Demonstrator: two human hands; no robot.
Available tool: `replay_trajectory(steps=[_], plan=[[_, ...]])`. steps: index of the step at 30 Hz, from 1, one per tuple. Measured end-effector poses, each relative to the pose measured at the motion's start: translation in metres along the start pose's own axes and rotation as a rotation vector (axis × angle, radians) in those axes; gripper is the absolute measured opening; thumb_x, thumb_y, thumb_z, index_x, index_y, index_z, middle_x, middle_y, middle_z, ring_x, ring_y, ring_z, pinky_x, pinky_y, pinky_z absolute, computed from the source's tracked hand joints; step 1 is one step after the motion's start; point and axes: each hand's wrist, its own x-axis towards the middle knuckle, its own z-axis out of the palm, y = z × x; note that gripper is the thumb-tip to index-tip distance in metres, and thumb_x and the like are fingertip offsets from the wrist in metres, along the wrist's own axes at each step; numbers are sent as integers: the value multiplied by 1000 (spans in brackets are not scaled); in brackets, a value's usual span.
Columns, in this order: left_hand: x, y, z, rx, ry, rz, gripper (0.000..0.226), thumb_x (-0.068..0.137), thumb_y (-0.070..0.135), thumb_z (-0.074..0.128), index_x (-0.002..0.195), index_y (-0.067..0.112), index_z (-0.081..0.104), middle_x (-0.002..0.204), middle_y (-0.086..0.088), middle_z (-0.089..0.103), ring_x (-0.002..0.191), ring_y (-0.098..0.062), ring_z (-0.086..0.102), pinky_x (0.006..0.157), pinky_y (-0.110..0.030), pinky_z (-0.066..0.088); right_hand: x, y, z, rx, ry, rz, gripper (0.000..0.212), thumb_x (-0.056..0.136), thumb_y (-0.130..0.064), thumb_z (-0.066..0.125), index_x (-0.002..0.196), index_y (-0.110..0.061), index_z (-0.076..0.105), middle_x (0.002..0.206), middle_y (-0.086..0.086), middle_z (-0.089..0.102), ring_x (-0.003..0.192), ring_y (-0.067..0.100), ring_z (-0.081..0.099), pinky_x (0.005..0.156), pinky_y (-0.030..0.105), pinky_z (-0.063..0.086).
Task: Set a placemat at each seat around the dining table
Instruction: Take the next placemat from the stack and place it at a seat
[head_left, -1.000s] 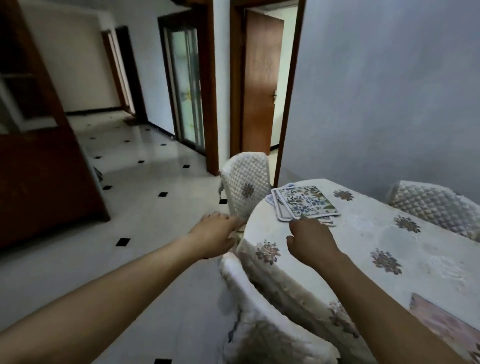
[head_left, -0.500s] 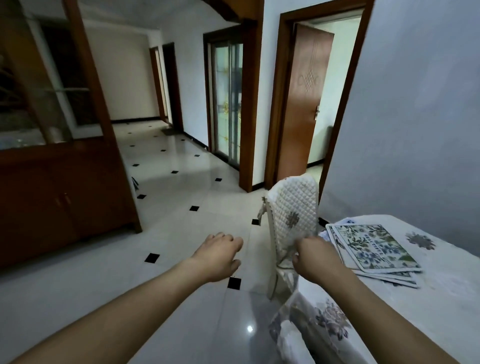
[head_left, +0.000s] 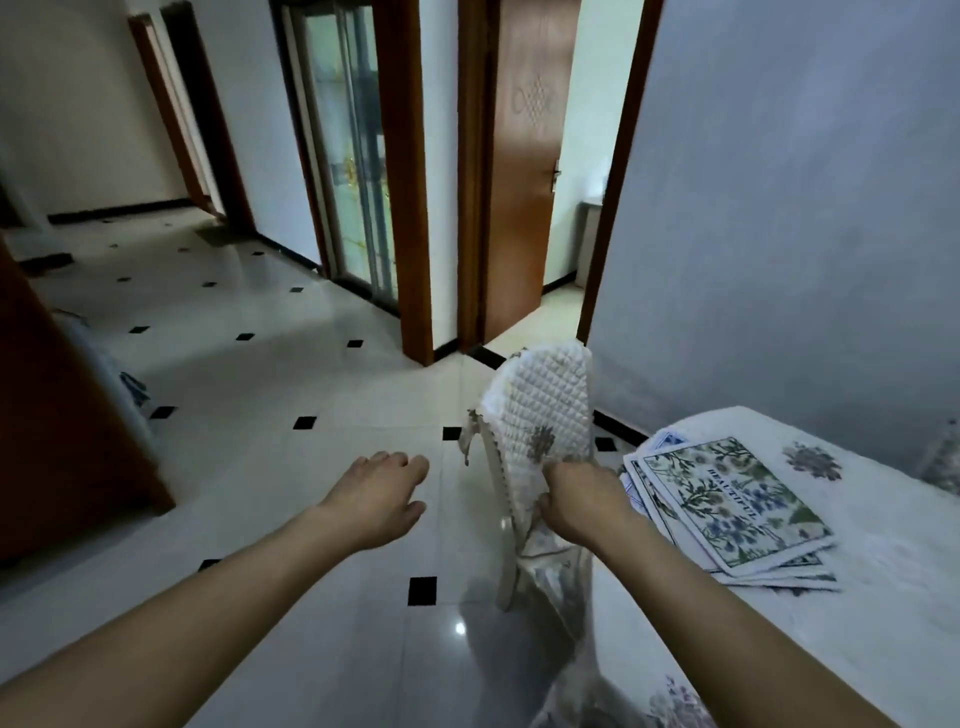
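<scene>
Two bare hands reach forward from the bottom of the view. The left hand (head_left: 376, 496) hangs palm down over the floor (head_left: 260, 405), its fingers loosely curled and holding nothing. The right hand (head_left: 579, 501) grips the lower edge of a chair back (head_left: 545, 410), fingers and thumb closed on its white quilted cover, which carries a small flower motif. The chair stands tilted, just beside the edge of the surface (head_left: 857, 623).

Just right of that hand, a stack of placemats (head_left: 727, 506) lies on the surface near its edge, slightly fanned. The top placemat shows green and blue flowers and the printed word "BEAUTIFUL". The surface wears a white cloth with flower motifs (head_left: 813, 461).

The floor is glossy white tile with small black squares. A pale wall (head_left: 805, 208) rises behind the surface. Farther back, a brown wooden door (head_left: 524, 182) stands open, with a sliding glass door (head_left: 353, 156) to its left. Dark wooden furniture (head_left: 62, 441) fills the left edge.
</scene>
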Motion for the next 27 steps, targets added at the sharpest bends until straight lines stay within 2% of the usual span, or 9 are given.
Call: replay_trajectory(steps=[4,11,17,20,27], plan=[[94,-13,8,-5,32,159,36,87,44,54,117,25,48,109,-4,60,101,-26,56,82,-40,44,39,26,5,-57,-20,197,29,85,-27,51,109,-14,59,114,13,62,106,34,59,85,39,47],[230,10,6,20,31,468,28,88,39,50,108,19,48,106,-9,58,99,-32,54,70,-39,31,61,68,10,-74,-17,536,25,89,-30,49,105,-14,58,107,12,63,98,33,60,80,38,46],[317,74,27,15,-52,645,25,89,36,48,107,18,49,110,-11,57,102,-32,53,84,-41,39,67,123,25,-106,-74,778,23,86,-27,52,105,-17,60,104,9,65,98,31,60,85,41,44],[364,115,43,57,-67,704,30,91,35,48,114,17,48,114,-13,56,106,-34,52,89,-46,41,81,168,44,-115,-80,845,25,85,-23,51,107,-18,61,105,9,66,99,31,60,86,41,45],[451,200,87,79,-146,758,30,89,32,49,114,14,49,117,-15,57,110,-35,52,92,-47,42,99,267,109,-17,-197,963,25,88,-30,52,108,-17,59,107,10,64,102,31,58,91,41,43]])
